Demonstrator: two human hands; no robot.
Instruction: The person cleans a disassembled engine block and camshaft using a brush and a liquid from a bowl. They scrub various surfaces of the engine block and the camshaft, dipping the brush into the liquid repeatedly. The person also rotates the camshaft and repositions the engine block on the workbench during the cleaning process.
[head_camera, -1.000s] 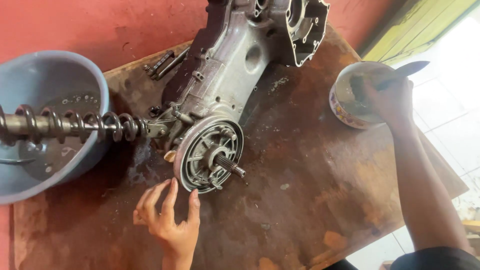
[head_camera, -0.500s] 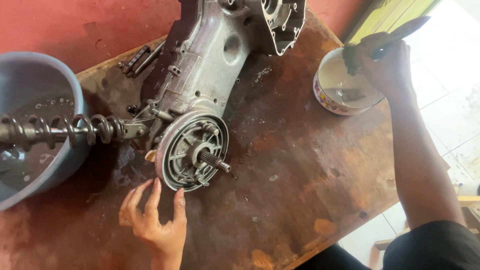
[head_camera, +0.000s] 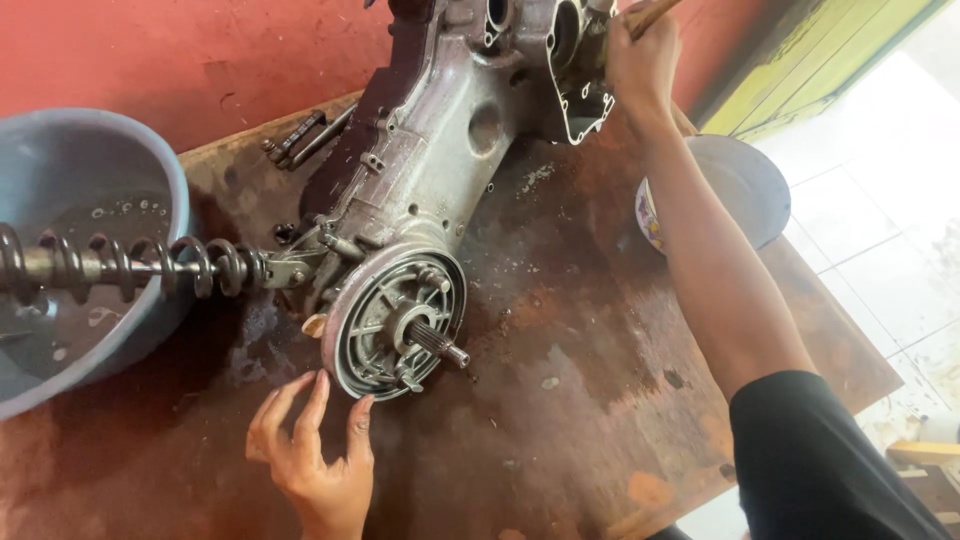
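**— What are your hands doing right now?**

My left hand lies flat and open on the wooden table, fingers spread, just below the round brake plate at the near end of the engine casing. The fingertips are almost at the plate's rim; I cannot tell whether they touch it. My right hand is up at the far end of the casing, closed around a wooden brush handle, with the fist against the open, gasket-edged cavity there. The bristle end is hidden from me.

**— What sits around the casing?**

To its left, a coiled shock spring runs out from the casing, over a grey-blue plastic basin holding murky liquid with bubbles. To its right, partly behind my forearm, stands a small bowl with a patterned outer wall. A short splined shaft sticks out of the middle of the brake plate toward me. Behind the casing is a red wall.

**— And the surfaces?**

The casing is dull cast metal, greasy and speckled with grime. The plate is ribbed and grey. The tabletop is stained brown wood, wet and dark near the plate, with rust-orange patches toward the near edge.
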